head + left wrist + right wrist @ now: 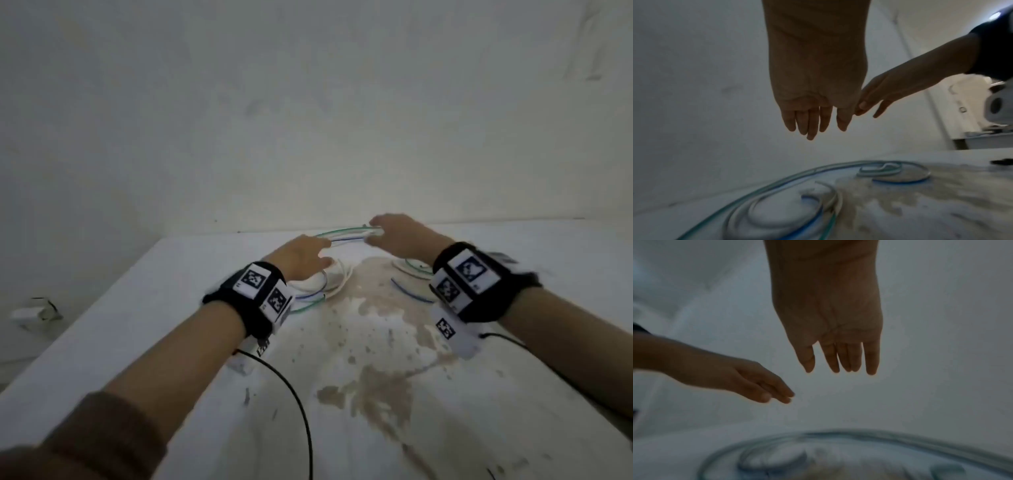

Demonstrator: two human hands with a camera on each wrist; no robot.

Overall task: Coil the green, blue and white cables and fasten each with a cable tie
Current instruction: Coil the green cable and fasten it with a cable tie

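Green cable [339,232], blue cable [346,240] and white cable [339,284] lie tangled in loose loops at the far middle of the table. My left hand [323,251] hovers over the left loops, fingers straight, holding nothing. My right hand [371,233] reaches over the far arc of the cables, also with straight fingers. The left wrist view shows my left hand [813,125] above the green cable [777,183] and blue cable [813,222], clear of them. In the right wrist view my right hand [838,365] hangs above the blurred loops. No cable tie shows.
The white table [513,411] has brown stains across its middle. Black wires [298,394] run from my wrist cameras over the near part. A plain wall stands just behind the table's far edge [513,221]. A small object [34,311] lies on the floor at left.
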